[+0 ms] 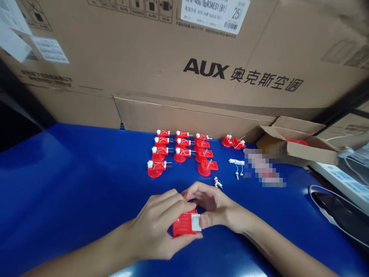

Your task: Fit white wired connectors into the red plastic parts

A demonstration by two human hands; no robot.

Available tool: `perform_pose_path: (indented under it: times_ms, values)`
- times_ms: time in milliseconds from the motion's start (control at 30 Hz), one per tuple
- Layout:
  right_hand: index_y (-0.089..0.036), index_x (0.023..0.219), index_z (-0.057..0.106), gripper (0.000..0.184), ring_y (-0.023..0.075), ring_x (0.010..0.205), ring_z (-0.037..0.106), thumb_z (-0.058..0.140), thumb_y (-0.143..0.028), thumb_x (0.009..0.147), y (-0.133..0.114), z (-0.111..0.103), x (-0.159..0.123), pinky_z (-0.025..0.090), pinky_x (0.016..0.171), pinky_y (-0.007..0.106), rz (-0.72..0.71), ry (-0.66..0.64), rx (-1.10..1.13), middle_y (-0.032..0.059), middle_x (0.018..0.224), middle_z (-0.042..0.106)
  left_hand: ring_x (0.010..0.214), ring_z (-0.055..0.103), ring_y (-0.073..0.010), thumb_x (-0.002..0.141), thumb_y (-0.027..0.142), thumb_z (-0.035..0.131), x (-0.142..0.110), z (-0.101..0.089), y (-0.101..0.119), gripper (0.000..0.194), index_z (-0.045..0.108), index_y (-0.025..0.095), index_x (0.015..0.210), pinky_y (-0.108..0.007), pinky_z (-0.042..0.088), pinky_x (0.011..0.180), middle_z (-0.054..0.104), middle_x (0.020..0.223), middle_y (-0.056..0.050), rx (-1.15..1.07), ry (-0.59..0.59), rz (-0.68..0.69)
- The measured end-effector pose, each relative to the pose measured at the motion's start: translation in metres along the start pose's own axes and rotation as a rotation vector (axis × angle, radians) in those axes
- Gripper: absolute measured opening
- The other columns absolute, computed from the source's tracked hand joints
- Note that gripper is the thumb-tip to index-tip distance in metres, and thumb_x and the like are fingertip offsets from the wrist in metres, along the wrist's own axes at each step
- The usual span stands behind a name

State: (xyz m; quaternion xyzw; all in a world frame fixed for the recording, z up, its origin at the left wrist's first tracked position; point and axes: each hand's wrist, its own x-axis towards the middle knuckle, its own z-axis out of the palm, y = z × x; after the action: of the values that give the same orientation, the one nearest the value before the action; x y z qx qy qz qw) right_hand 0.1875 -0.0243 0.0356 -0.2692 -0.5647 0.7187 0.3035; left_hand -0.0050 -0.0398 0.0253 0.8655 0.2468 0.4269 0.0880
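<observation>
Over the blue counter (86,184), the left hand (161,221) clamps a red plastic piece (182,224) whose white rectangular block (196,222) the right hand (216,204) touches, seemingly unfinished, while beyond, eight red round-based assemblies (156,172) look fitted with white wired connectors (150,164) and three others (205,169) seem to lack them.

Red ribbed piece (182,224) with white tab (196,222)

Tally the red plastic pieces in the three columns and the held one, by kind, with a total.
Red plastic pieces with narrow tops and white blocks: 8
Red plastic pieces, no white block visible: 3
Held red plastic piece with pale square part: 1
Total: 12
</observation>
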Motion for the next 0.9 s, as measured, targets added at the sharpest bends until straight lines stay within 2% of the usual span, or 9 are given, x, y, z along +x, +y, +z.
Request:
perform_pose_path:
  times_ms: [133, 433, 600, 700, 833, 900]
  values:
    - [-0.020, 0.098, 0.058, 0.038, 0.0172, 0.092, 0.055, 0.075, -0.027, 0.065, -0.002, 0.004, -0.001, 0.041, 0.083, 0.031, 0.010, -0.028, 0.029, 0.0037, 0.095, 0.059, 0.067, 0.064, -0.0197, 0.070, 0.032, 0.072, -0.003, 0.001, 0.002, 0.042, 0.052, 0.019, 0.104, -0.031, 0.052, 0.056, 0.067, 0.075, -0.005, -0.004, -0.009, -0.023]
    - [-0.019, 0.100, 0.056, 0.036, 0.0149, 0.089, 0.057, 0.072, -0.021, 0.069, -0.005, 0.005, -0.003, 0.042, 0.083, 0.029, 0.051, -0.028, 0.043, 0.0027, 0.095, 0.061, 0.069, 0.065, -0.0202, 0.067, 0.035, 0.074, -0.004, 0.005, 0.002, 0.040, 0.054, 0.019, 0.098, -0.031, 0.053, 0.060, 0.069, 0.078, -0.004, 0.041, -0.021, -0.062]
    - [-0.019, 0.096, 0.058, 0.031, 0.0143, 0.087, 0.058, 0.072, -0.024, 0.070, -0.006, 0.002, 0.002, 0.046, 0.076, 0.027, 0.053, 0.098, 0.003, 0.0013, 0.091, 0.061, 0.072, 0.065, -0.0174, 0.071, 0.034, 0.071, -0.001, 0.012, -0.009, 0.031, 0.055, 0.022, 0.096, -0.028, 0.053, 0.065, 0.068, 0.082, -0.001, 0.002, -0.128, -0.197]
    - [-0.019, 0.095, 0.059, 0.029, 0.0139, 0.085, 0.059, 0.073, -0.024, 0.069, -0.005, -0.003, 0.005, 0.047, 0.071, 0.025, 0.115, 0.128, -0.023, 0.0008, 0.089, 0.062, 0.085, 0.065, -0.0187, 0.073, 0.029, 0.067, 0.002, 0.014, -0.011, 0.042, 0.051, 0.023, 0.112, -0.029, 0.052, 0.074, 0.067, 0.098, -0.003, -0.030, -0.185, -0.256]
    - [-0.020, 0.098, 0.060, 0.026, 0.0144, 0.088, 0.059, 0.069, -0.026, 0.074, -0.004, -0.008, 0.004, 0.048, 0.071, 0.025, 0.124, 0.111, -0.075, 0.0015, 0.093, 0.062, 0.079, 0.062, -0.0163, 0.078, 0.025, 0.061, 0.004, 0.013, -0.009, 0.021, 0.058, 0.022, 0.099, -0.027, 0.051, 0.070, 0.064, 0.088, -0.002, -0.105, -0.251, -0.293]
    - [-0.020, 0.099, 0.061, 0.025, 0.0139, 0.090, 0.059, 0.068, -0.027, 0.076, -0.003, -0.010, 0.004, 0.047, 0.075, 0.025, 0.108, 0.127, -0.105, 0.0019, 0.096, 0.063, 0.080, 0.062, -0.0165, 0.078, 0.026, 0.062, 0.004, 0.013, -0.009, 0.021, 0.058, 0.022, 0.098, -0.027, 0.050, 0.072, 0.064, 0.089, -0.002, -0.131, -0.240, -0.304]
